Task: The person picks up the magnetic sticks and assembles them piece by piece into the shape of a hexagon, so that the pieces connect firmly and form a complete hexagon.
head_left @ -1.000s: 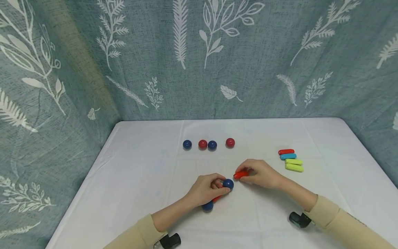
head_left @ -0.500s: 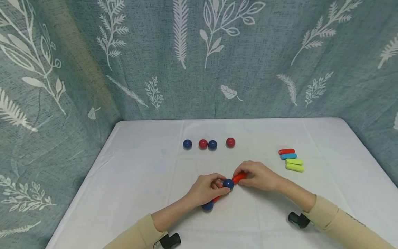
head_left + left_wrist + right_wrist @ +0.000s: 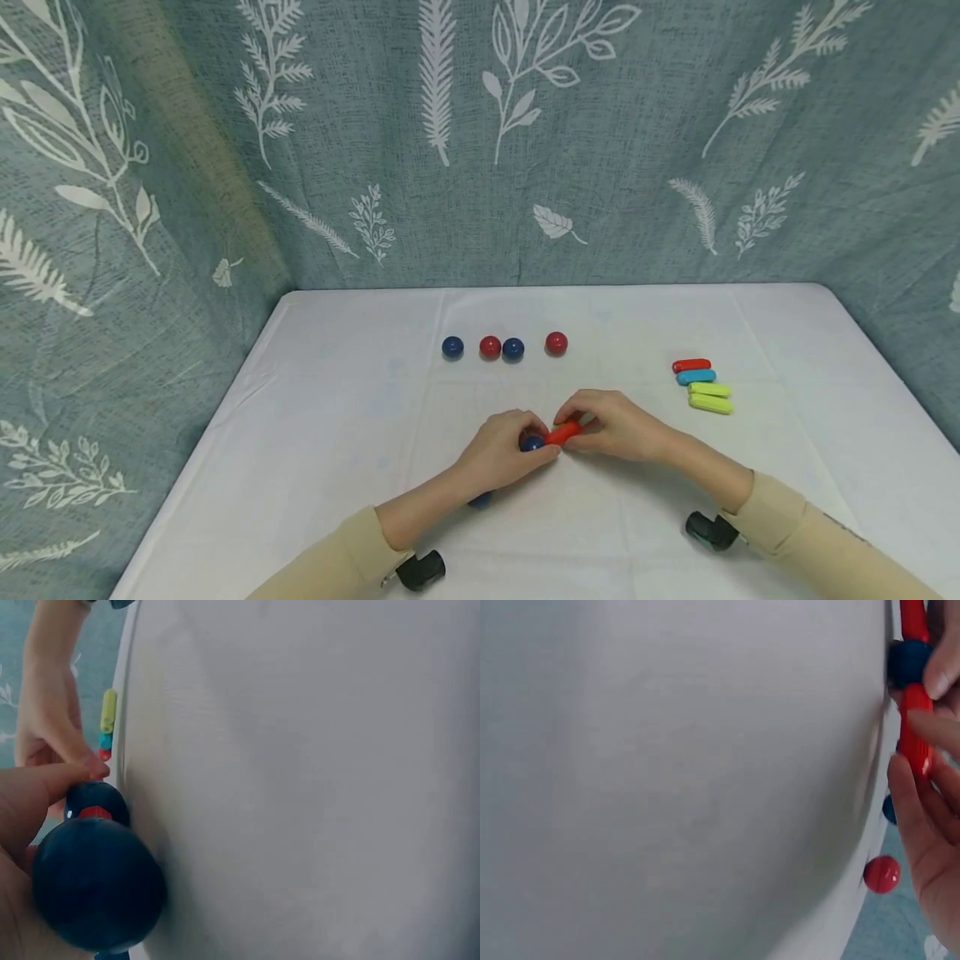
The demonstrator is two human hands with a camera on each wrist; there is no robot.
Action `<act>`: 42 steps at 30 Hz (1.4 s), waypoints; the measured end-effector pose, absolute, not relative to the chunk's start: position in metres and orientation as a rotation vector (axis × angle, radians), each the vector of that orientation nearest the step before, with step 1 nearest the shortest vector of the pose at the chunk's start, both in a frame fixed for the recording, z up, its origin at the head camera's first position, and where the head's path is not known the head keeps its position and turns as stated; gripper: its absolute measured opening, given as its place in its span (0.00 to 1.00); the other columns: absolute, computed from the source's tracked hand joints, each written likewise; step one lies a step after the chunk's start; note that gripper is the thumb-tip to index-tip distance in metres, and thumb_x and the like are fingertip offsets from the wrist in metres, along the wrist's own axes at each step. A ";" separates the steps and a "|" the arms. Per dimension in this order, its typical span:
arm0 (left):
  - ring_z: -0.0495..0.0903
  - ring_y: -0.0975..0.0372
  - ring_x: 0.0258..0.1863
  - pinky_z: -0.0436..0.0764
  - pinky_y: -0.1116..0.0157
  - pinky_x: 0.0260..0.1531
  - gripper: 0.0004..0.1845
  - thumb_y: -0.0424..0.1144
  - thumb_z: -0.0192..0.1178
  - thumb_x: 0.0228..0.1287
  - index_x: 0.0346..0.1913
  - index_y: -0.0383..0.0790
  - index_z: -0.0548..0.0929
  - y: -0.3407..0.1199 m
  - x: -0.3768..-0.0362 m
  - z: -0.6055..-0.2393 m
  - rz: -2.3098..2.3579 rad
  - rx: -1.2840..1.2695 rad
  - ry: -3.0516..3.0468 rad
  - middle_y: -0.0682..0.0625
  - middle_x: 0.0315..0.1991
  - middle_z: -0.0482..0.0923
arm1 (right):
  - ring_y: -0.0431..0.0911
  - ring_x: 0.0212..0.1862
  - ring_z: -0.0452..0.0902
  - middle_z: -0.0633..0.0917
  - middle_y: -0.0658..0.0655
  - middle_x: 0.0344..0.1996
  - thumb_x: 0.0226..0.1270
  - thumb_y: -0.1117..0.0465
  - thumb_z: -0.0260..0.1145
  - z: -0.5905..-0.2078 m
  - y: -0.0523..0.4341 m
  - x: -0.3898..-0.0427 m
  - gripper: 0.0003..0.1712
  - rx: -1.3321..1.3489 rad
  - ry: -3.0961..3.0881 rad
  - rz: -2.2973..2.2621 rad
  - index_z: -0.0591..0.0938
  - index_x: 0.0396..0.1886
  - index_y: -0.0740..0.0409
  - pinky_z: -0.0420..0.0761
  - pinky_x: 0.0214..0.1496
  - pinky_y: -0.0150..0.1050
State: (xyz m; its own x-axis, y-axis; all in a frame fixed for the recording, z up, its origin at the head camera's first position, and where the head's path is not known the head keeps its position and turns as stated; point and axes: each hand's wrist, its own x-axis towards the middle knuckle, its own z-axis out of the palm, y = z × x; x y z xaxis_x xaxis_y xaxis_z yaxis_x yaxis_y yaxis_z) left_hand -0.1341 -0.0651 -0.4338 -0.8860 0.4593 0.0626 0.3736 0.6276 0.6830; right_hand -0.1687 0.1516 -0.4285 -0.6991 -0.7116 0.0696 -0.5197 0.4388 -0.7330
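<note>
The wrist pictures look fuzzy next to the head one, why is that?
Left wrist view: the dark blue ball sits very near the lens, large and soft-edged. Right wrist view: the red stick and fingers blur at the frame's edge. Head view: evenly lit and sharp.

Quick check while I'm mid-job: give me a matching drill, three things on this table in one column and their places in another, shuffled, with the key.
Things:
1. red stick
2. blue ball
3. cyan stick

Places:
A. in the pile of sticks at the table's right
B. pinched by the right hand
C. under the left hand fingers

Pairs: 1-B, 2-C, 3-A
</note>
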 end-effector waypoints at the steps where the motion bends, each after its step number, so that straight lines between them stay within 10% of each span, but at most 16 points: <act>1: 0.68 0.67 0.24 0.68 0.72 0.25 0.12 0.49 0.64 0.56 0.36 0.45 0.81 -0.065 -0.134 -0.434 1.101 0.704 2.729 0.59 0.24 0.72 | 0.38 0.41 0.76 0.81 0.44 0.39 0.57 0.59 0.68 -0.428 0.151 -0.170 0.14 -1.054 2.434 -1.119 0.80 0.44 0.52 0.77 0.44 0.31; 21: 0.68 0.68 0.24 0.68 0.72 0.25 0.10 0.49 0.63 0.56 0.36 0.48 0.82 -0.067 -0.134 -0.441 1.101 0.691 2.738 0.61 0.23 0.72 | 0.52 0.46 0.74 0.75 0.62 0.49 0.55 0.66 0.67 -0.428 0.131 -0.251 0.25 -0.810 2.922 -0.996 0.75 0.54 0.60 0.75 0.44 0.45; 42: 0.68 0.68 0.24 0.68 0.72 0.25 0.10 0.47 0.63 0.56 0.37 0.46 0.82 -0.069 -0.132 -0.444 1.158 0.687 2.742 0.61 0.24 0.72 | 0.46 0.51 0.74 0.79 0.51 0.51 0.61 0.55 0.65 -0.428 0.175 -0.185 0.22 -0.653 2.385 -1.259 0.77 0.55 0.51 0.75 0.49 0.39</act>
State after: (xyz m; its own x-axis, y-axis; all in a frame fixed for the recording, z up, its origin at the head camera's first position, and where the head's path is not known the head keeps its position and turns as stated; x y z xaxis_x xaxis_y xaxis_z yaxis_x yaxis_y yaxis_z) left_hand -0.1315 -0.0686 -0.4442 -0.8951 0.4361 0.0925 0.3703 0.6120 0.6988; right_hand -0.1848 0.1754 -0.4283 -0.8264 -0.5538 -0.1023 -0.2280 0.4952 -0.8383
